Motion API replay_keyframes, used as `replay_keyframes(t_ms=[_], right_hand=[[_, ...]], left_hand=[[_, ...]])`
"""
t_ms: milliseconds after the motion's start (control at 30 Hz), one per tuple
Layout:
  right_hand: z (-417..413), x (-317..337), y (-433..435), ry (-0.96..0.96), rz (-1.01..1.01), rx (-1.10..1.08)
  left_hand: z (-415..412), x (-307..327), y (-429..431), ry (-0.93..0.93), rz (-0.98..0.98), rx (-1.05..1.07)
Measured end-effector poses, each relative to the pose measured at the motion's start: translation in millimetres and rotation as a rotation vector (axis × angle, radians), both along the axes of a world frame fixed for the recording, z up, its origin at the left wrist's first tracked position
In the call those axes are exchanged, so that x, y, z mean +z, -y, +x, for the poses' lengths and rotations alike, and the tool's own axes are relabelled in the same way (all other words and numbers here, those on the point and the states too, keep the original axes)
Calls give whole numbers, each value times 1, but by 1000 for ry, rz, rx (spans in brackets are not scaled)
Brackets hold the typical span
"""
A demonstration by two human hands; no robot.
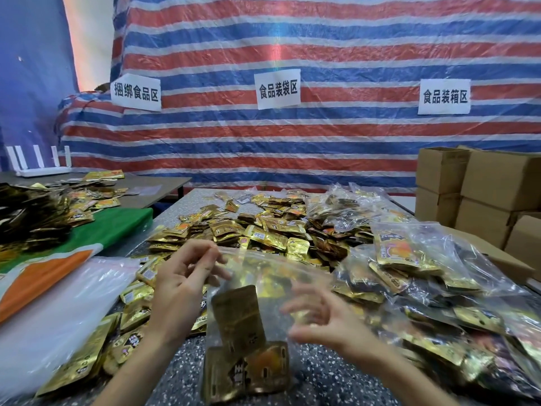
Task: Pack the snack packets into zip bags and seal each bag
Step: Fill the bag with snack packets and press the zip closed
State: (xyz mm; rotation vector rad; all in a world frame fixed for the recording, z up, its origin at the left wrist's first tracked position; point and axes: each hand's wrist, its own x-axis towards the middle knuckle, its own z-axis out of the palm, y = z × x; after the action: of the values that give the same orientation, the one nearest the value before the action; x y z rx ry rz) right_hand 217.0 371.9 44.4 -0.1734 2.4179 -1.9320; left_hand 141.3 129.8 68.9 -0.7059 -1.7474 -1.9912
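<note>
Loose packets (pixel 263 230) heaped mid-bench (pixel 187 206); filled bags (pixel 424 273) right, empty bags (pixel 58 312) left, boxes (pixel 483 194) far right.

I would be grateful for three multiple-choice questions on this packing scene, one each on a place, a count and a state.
1. The cardboard boxes stand: A) right of the table; B) left of it; C) under it.
2. Count of white signs on the striped tarp: A) two; B) five; C) three.
3. The left hand: A) lies flat on the table; B) pinches the zip bag at its top edge; C) hangs idle.
Answers: 1 A, they are stacked at the right edge; 2 C, three sheets hang in a row; 3 B, thumb and fingers meet on the bag's rim.
</note>
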Motion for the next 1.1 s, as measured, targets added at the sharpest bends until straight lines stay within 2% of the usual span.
replay_keyframes(t_ms=[100, 200, 333, 533, 667, 1100], right_hand=[[-1, -33, 22, 3, 219, 31], [-6, -44, 38, -34, 243, 58], [-7, -49, 37, -42, 143, -4], [-1, -52, 27, -31, -51, -76], [1, -51, 22, -32, -62, -160], [4, -46, 14, -44, -207, -108]], left_hand=[[4, -3, -8, -9, 12, -30], [7, -4, -14, -1, 50, -59], [3, -3, -10, 54, 165, -32], [-1, -12, -5, 122, 184, -23], [3, -12, -9, 100, 140, -6], [-5, -20, -6, 117, 107, 59]])
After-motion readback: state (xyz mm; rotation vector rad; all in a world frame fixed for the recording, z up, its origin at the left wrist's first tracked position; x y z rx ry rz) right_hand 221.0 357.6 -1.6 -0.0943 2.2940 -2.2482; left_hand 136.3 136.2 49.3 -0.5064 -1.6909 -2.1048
